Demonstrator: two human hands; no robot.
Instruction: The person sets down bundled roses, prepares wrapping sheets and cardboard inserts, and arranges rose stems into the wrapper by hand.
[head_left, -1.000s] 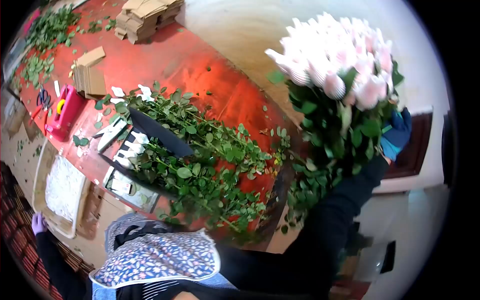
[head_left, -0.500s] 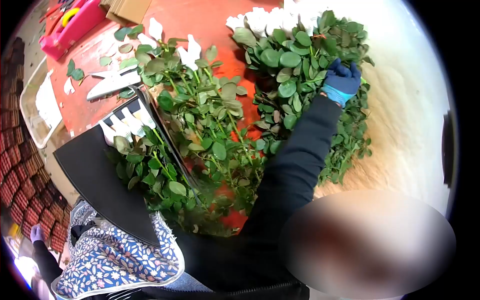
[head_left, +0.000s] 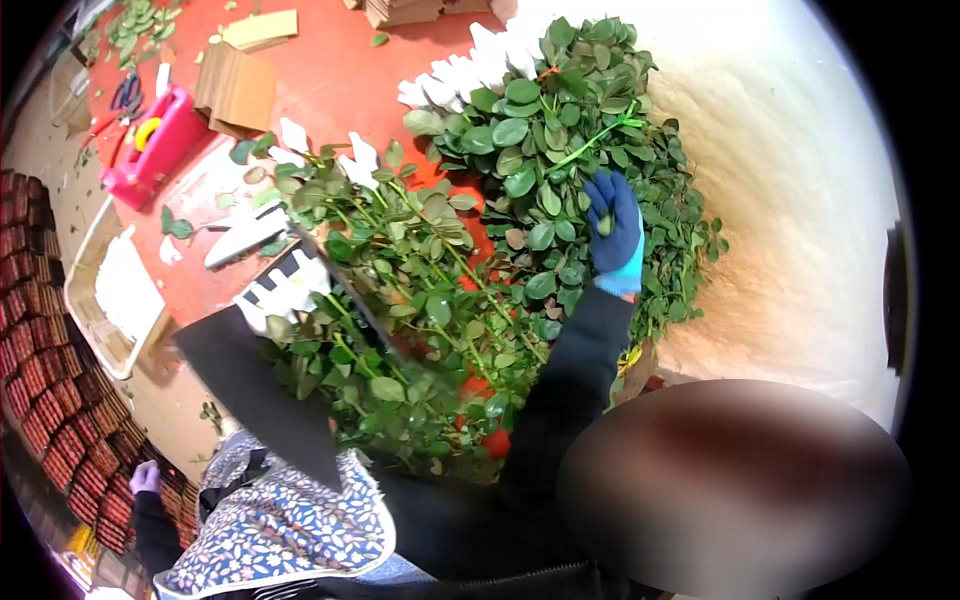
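My right hand [head_left: 615,225], in a dark blue glove with a light blue cuff, rests against the leaves of a large bunch of white roses [head_left: 560,130]. Its fingers are stretched out. A bright green tie [head_left: 600,140] lies across the bunch just above it. To the left, loose white roses [head_left: 410,240] lie with stems toward me. More roses [head_left: 330,330] lie in a dark-sided holder [head_left: 345,290]. At lower left shows a small lilac-gloved hand [head_left: 146,477] in a dark sleeve, apart from the flowers. I cannot tell whether it is my left hand; its fingers are unclear.
A black panel [head_left: 260,390] juts out beside the holder. On the red table [head_left: 330,70] are a pink box [head_left: 155,160], folded cardboard [head_left: 235,90] and a grey-white tool [head_left: 245,238]. A white-rimmed bin [head_left: 100,320] stands left. White sheeting [head_left: 760,200] covers the right side.
My right hand has gone from curled to stretched out and sits lower on the bunch. The green tie, mostly hidden before, now shows. The whole view has turned, shifting the table's contents downward.
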